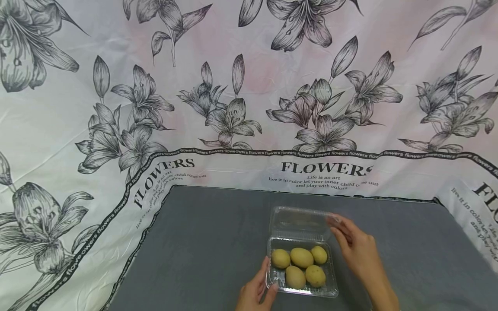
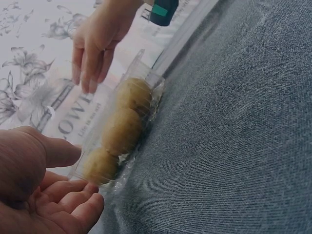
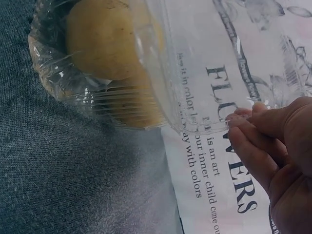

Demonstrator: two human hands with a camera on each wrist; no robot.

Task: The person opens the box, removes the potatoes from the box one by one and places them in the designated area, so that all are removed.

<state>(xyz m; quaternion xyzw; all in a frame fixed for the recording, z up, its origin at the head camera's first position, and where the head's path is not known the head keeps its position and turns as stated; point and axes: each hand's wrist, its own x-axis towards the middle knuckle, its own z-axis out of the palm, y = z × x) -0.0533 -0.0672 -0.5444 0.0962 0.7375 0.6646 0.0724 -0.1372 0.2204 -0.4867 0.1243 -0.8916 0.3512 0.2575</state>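
Observation:
A clear plastic clamshell container (image 1: 280, 285) lies on the grey tabletop, its base holding several small yellow potatoes (image 1: 301, 257). Its hinged lid (image 1: 297, 220) stands raised at the far side. My right hand (image 1: 355, 246) pinches the lid's right edge between thumb and fingers; the right wrist view shows the pinched rim (image 3: 214, 127) closely. At the base's near-left corner, my left hand (image 1: 256, 289) holds the container with the thumb at the front and the fingers along the left side. Three potatoes (image 2: 122, 131) show through the wall in the left wrist view.
The grey cloth-covered tabletop (image 1: 202, 242) extends to both sides of the container. Behind and beside it hangs a white curtain (image 1: 233, 168) printed with flowers and lettering. A dark band with a green patch (image 2: 163, 10) is on the right wrist.

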